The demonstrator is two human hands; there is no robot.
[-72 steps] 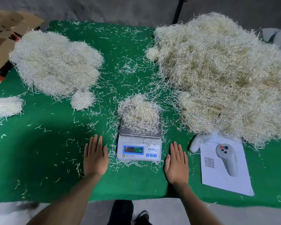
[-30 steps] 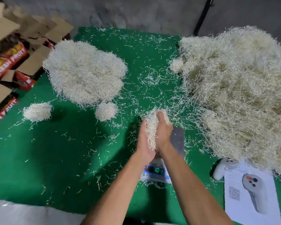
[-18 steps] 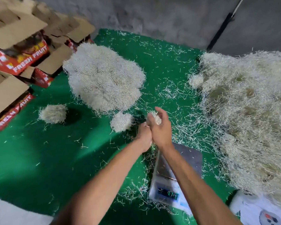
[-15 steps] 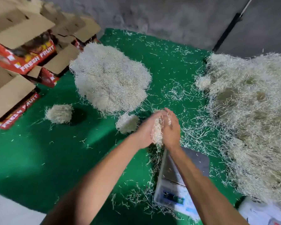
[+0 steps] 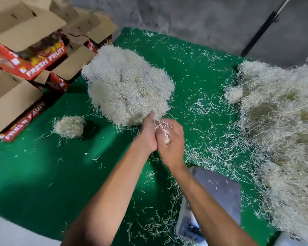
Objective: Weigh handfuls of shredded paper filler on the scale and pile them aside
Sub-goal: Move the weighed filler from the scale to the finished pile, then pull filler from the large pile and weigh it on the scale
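Shredded paper filler (image 5: 163, 129) is held as a small tuft between the two hands, its strands hanging roughly top to bottom in the view, over the green table cover (image 5: 43, 174). It is pressed between the left hand (image 5: 148, 137) and the right hand (image 5: 171, 144), fingers curled around it, just at the near edge of the weighed pile (image 5: 126, 86). The scale (image 5: 219, 192) lies near the right forearm with a few stray shreds on its platform. A large heap (image 5: 277, 130) is seen to the right, cardboard boxes (image 5: 25, 50) to the left
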